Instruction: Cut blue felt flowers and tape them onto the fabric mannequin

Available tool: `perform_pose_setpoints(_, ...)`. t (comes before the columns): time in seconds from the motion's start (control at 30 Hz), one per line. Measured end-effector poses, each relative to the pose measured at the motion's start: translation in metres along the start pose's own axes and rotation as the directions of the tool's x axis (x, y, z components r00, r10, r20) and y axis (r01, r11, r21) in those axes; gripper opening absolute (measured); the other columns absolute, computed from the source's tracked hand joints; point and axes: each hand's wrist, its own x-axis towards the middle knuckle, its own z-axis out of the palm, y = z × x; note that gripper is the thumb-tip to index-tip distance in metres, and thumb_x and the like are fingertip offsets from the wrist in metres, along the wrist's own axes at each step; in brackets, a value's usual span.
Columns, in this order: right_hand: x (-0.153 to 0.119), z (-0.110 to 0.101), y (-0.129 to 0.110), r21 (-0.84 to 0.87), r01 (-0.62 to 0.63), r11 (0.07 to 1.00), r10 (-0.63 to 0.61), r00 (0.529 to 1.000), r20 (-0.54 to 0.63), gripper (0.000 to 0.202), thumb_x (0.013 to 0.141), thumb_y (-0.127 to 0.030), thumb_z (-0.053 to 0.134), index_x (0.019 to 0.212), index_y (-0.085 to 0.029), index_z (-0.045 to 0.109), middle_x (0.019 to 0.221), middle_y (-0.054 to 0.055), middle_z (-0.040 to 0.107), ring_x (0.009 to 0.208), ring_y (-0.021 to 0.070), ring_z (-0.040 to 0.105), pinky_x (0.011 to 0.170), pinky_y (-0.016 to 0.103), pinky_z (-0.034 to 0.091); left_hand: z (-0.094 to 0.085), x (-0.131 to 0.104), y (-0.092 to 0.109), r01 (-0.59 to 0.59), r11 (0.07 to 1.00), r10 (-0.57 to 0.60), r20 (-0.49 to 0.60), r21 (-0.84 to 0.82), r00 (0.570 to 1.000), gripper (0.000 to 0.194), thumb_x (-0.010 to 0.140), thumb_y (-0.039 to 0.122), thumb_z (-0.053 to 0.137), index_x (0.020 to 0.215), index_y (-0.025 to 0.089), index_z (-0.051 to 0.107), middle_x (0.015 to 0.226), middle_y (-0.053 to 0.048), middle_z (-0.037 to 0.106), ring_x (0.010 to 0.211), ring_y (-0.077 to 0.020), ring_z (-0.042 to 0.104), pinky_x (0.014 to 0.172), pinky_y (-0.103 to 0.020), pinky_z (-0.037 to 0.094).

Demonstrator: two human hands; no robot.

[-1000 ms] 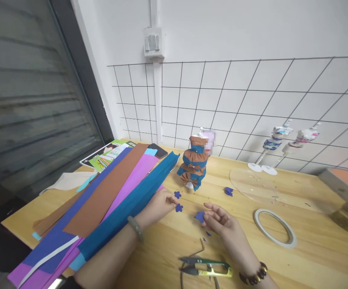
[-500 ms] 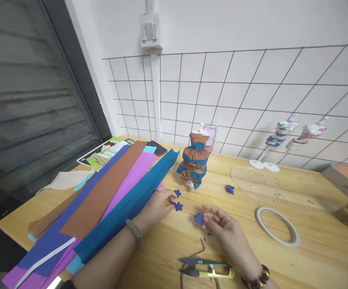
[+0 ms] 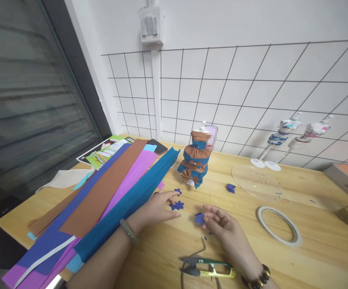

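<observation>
My left hand [image 3: 157, 206] is open, thumb and fingers apart, with its index fingertip at a small dark blue paper flower [image 3: 178, 191]. Just below, more blue flower cutouts [image 3: 177, 206] lie on the wood between thumb and fingers. A larger blue paper flower [image 3: 199, 218] is pinched between the thumb and fingertips of my right hand [image 3: 229, 228]. Spring thread snips [image 3: 207, 268] with green and yellow handles rest below that hand. Behind the flowers stands a figure [image 3: 195, 158] wrapped in teal and brown crepe paper, with brown bows on its front.
Teal, brown, purple and blue crepe paper strips [image 3: 102, 192] cover the table's left side. A tape roll [image 3: 279, 226], a folded blue scrap [image 3: 230, 188] and a clear round sheet [image 3: 256, 182] lie to the right. Two white-based stands [image 3: 272, 165] are near the wire grid.
My left hand has opened, its thumb moving away from the fingers, and the lower flower cutouts now lie free on the table. The right hand keeps its flower in nearly the same place.
</observation>
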Motion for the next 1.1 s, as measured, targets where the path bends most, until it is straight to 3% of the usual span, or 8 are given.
perform_pose_setpoints(0.13,0.000,0.001,0.000,-0.005,0.001,1.000,-0.001,1.000,-0.005,0.045,0.055,-0.041,0.076,0.090,-0.015,0.063,0.068,0.002,0.065,0.056,0.0128,0.058,0.058,0.026,0.047,0.002,0.005,-0.003,0.036,0.974,-0.060,-0.102,-0.222,0.993,0.041,0.079,0.037,0.050,0.115,0.018,0.053,0.085,-0.003,0.062,0.082,-0.0158,0.056,0.077,-0.028,0.043)
perform_pose_setpoints(0.3,-0.001,0.005,-0.003,-0.010,0.007,1.000,-0.007,1.000,-0.015,0.045,0.053,-0.042,0.077,0.088,-0.016,0.064,0.068,0.003,0.065,0.057,0.0145,0.060,0.059,0.028,0.048,0.006,0.010,-0.001,0.035,0.925,-0.125,-0.217,-0.379,0.968,0.031,0.077,0.037,0.053,0.096,0.013,0.059,0.075,-0.003,0.061,0.071,-0.0136,0.056,0.067,-0.025,0.044)
perform_pose_setpoints(0.4,-0.002,0.010,-0.004,-0.015,0.022,1.000,-0.022,1.000,-0.016,0.045,0.054,-0.043,0.077,0.088,-0.016,0.064,0.067,0.003,0.065,0.059,0.0154,0.060,0.061,0.028,0.048,0.013,0.007,0.008,0.019,0.915,-0.085,-0.145,-0.403,0.986,0.031,0.073,0.040,0.058,0.087,0.012,0.062,0.078,-0.005,0.062,0.073,-0.0141,0.056,0.067,-0.025,0.043)
perform_pose_setpoints(0.57,-0.003,0.015,-0.001,-0.028,0.072,0.997,-0.073,0.997,-0.032,0.045,0.054,-0.045,0.075,0.088,-0.017,0.065,0.067,0.003,0.065,0.062,0.0165,0.061,0.061,0.028,0.049,0.030,-0.001,0.024,-0.001,0.935,0.015,0.038,-0.355,0.999,0.039,0.063,0.043,0.068,0.089,0.014,0.063,0.076,-0.002,0.060,0.069,-0.0122,0.051,0.061,-0.022,0.040)
perform_pose_setpoints(0.8,-0.006,0.021,0.000,-0.044,0.084,0.995,-0.085,0.996,-0.010,0.044,0.055,-0.046,0.074,0.087,-0.018,0.064,0.070,0.004,0.066,0.064,0.0170,0.062,0.063,0.030,0.050,0.038,0.000,0.024,0.059,0.924,-0.038,0.064,-0.377,0.997,0.025,0.075,0.038,0.055,0.073,0.014,0.061,0.063,0.000,0.055,0.058,-0.0098,0.046,0.052,-0.020,0.033)
perform_pose_setpoints(1.0,-0.007,0.021,-0.003,-0.062,0.086,0.994,-0.087,0.996,-0.011,0.044,0.055,-0.048,0.074,0.086,-0.018,0.065,0.069,0.004,0.065,0.064,0.0174,0.061,0.061,0.029,0.050,0.032,0.002,0.023,0.053,0.907,-0.021,0.081,-0.418,0.996,0.032,0.079,0.039,0.049,0.061,0.013,0.056,0.057,0.002,0.047,0.057,-0.0091,0.042,0.053,-0.021,0.031)
perform_pose_setpoints(1.1,-0.007,0.020,-0.005,-0.023,0.053,0.998,-0.053,0.999,0.003,0.044,0.054,-0.046,0.076,0.085,-0.017,0.065,0.068,0.004,0.065,0.063,0.0172,0.061,0.062,0.030,0.050,0.031,0.004,0.024,0.129,0.857,-0.075,0.126,-0.499,0.989,0.040,0.081,0.046,0.042,0.069,0.011,0.059,0.059,0.001,0.049,0.055,-0.0084,0.042,0.052,-0.021,0.032)
